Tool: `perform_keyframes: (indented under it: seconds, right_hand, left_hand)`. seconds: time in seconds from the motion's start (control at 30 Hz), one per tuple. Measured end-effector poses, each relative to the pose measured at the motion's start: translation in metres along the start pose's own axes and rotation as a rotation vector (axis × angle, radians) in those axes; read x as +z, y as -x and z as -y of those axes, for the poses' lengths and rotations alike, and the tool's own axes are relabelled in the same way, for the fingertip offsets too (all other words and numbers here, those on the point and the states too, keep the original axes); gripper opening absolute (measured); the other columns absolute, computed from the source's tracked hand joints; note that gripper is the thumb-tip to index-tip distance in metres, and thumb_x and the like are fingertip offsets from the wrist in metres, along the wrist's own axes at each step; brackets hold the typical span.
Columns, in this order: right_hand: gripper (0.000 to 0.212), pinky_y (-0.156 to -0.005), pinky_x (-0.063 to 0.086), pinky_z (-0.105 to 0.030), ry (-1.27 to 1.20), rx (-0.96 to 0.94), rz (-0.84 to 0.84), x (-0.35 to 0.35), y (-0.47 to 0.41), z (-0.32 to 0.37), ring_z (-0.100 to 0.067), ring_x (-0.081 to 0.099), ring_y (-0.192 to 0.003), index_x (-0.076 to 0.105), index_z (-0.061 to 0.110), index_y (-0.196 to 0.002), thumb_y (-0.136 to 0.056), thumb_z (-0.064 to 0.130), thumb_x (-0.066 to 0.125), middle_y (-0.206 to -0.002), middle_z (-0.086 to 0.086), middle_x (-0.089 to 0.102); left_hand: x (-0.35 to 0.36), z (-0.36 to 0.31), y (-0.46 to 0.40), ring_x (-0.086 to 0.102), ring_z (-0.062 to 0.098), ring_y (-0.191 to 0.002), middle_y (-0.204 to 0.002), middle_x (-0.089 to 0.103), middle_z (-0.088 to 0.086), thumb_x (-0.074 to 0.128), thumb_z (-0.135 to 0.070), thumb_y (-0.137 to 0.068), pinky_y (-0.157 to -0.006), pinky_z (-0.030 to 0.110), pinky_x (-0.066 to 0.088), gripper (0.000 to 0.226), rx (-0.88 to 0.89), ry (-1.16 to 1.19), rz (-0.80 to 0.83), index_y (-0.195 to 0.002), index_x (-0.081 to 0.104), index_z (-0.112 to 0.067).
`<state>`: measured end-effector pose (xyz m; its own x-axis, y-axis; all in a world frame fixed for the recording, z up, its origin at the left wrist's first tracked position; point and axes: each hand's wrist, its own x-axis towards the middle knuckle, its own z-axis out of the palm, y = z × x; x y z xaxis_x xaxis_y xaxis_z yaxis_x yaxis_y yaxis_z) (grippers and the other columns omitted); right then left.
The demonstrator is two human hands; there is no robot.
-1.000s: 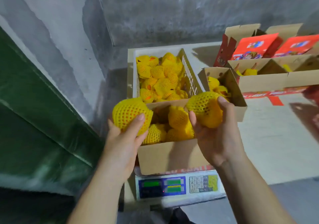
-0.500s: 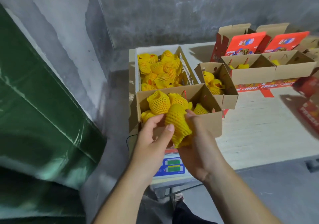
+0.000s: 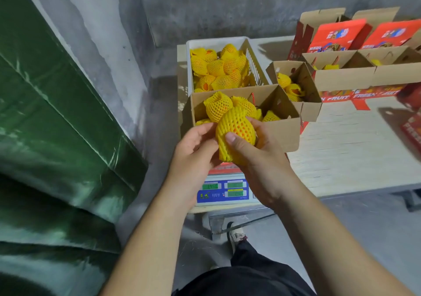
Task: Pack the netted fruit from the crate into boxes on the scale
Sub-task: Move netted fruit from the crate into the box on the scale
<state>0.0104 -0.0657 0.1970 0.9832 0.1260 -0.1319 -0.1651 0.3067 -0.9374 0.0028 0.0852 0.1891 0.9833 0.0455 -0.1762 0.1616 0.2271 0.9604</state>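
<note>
A fruit in yellow foam netting (image 3: 237, 126) hangs just in front of the cardboard box (image 3: 282, 134) that stands on the scale (image 3: 224, 192). My right hand (image 3: 259, 161) grips it from below, thumb on its front and fingers round its right side. My left hand (image 3: 193, 146) holds its left side and the loose lower end of the net. Several netted fruit (image 3: 217, 106) lie in the box. Behind it, the white crate (image 3: 255, 66) holds several more netted fruit (image 3: 219, 68).
A second open box (image 3: 306, 80) with fruit stands right of the crate. Red-printed boxes (image 3: 346, 77) line the back right of the pale table (image 3: 355, 150). A green tarp (image 3: 57, 124) and a concrete wall close off the left. My leg and shoe (image 3: 237, 236) are below the scale.
A second ago each hand held its own fruit over the box. The left one's fruit now lies in the box, and both hands hold the remaining fruit, nearer me.
</note>
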Motion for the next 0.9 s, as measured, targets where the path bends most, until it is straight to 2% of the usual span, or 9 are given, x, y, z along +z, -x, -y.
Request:
perform_keyframes:
  seconds: [0.2,0.37,0.53,0.6,0.77,0.83,0.9]
  right_hand:
    - [0.071,-0.106,0.053,-0.05,0.027,-0.012,0.016,-0.001,0.004,-0.004,-0.025,0.067,-0.123,0.049,0.027,-0.148,-0.085,0.032,0.082,-0.134,-0.002,0.068]
    - [0.071,-0.105,0.053,-0.05,-0.008,-0.001,0.004,-0.001,0.002,-0.004,-0.024,0.068,-0.121,0.049,0.029,-0.149,-0.084,0.032,0.078,-0.134,-0.002,0.069]
    - [0.053,-0.106,0.053,-0.054,-0.08,0.043,0.017,0.002,-0.001,-0.003,-0.027,0.069,-0.12,0.053,0.037,-0.143,-0.095,0.023,0.073,-0.133,-0.001,0.07]
    - [0.053,-0.109,0.05,-0.053,-0.082,0.048,0.016,0.003,-0.002,-0.002,-0.026,0.067,-0.123,0.05,0.033,-0.148,-0.1,0.02,0.067,-0.136,-0.002,0.068]
    - [0.048,-0.109,0.049,-0.056,0.003,0.033,0.056,0.004,-0.006,-0.001,-0.028,0.066,-0.124,0.051,0.034,-0.149,-0.102,0.033,0.062,-0.136,0.0,0.068]
    - [0.046,-0.108,0.05,-0.057,0.03,0.027,0.062,0.004,-0.006,-0.002,-0.029,0.066,-0.124,0.055,0.038,-0.144,-0.098,0.041,0.062,-0.134,0.001,0.069]
    - [0.034,-0.106,0.051,-0.057,0.04,0.009,0.069,0.005,-0.006,-0.002,-0.027,0.067,-0.122,0.062,0.041,-0.135,-0.1,0.042,0.059,-0.131,0.002,0.071]
  left_hand:
    - [0.0,0.005,0.003,0.076,0.021,-0.11,-0.123,0.076,-0.001,0.072,-0.04,-0.088,-0.083,0.036,0.063,0.029,-0.033,0.079,-0.021,-0.118,0.075,-0.039]
    - [0.001,0.006,0.003,0.075,0.02,-0.111,-0.126,0.075,-0.003,0.076,-0.044,-0.087,-0.087,0.039,0.063,0.034,-0.024,0.077,-0.009,-0.121,0.073,-0.04]
    - [0.002,0.007,0.0,0.074,0.018,-0.113,-0.127,0.074,-0.008,0.077,-0.043,-0.084,-0.096,0.048,0.06,0.037,0.002,0.032,-0.053,-0.121,0.072,-0.041]
    - [0.002,0.006,-0.001,0.074,0.018,-0.114,-0.127,0.074,-0.007,0.078,-0.043,-0.083,-0.099,0.049,0.059,0.04,0.012,0.023,-0.067,-0.123,0.071,-0.039]
    - [-0.004,0.001,-0.007,0.074,0.018,-0.114,-0.127,0.073,-0.006,0.08,-0.047,-0.081,-0.099,0.05,0.059,0.047,0.01,-0.011,-0.063,-0.125,0.069,-0.035]
    - [-0.007,0.0,-0.008,0.075,0.019,-0.111,-0.125,0.074,-0.004,0.082,-0.05,-0.078,-0.096,0.049,0.06,0.05,0.0,-0.005,-0.057,-0.124,0.069,-0.034]
    - [-0.01,0.0,-0.009,0.076,0.021,-0.107,-0.122,0.075,0.001,0.083,-0.054,-0.073,-0.091,0.046,0.061,0.055,0.0,0.015,-0.049,-0.121,0.069,-0.03]
